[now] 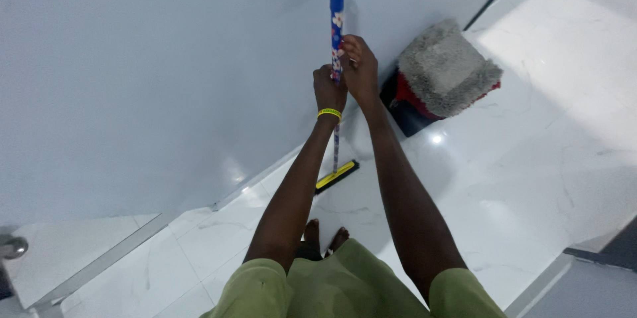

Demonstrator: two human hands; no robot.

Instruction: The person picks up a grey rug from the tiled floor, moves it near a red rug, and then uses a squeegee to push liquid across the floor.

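Both arms reach straight out, left hand (329,89) and right hand (360,66) fisted close together.

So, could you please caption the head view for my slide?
Both hands, left hand and right hand, grip a floral squeegee handle upright.

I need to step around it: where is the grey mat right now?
In the head view, the grey mat lies folded on the white floor, right of both hands, by the wall.

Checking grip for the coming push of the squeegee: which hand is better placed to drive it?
Probably the right hand: it grips the handle higher, above the left hand, giving more leverage over the squeegee head.
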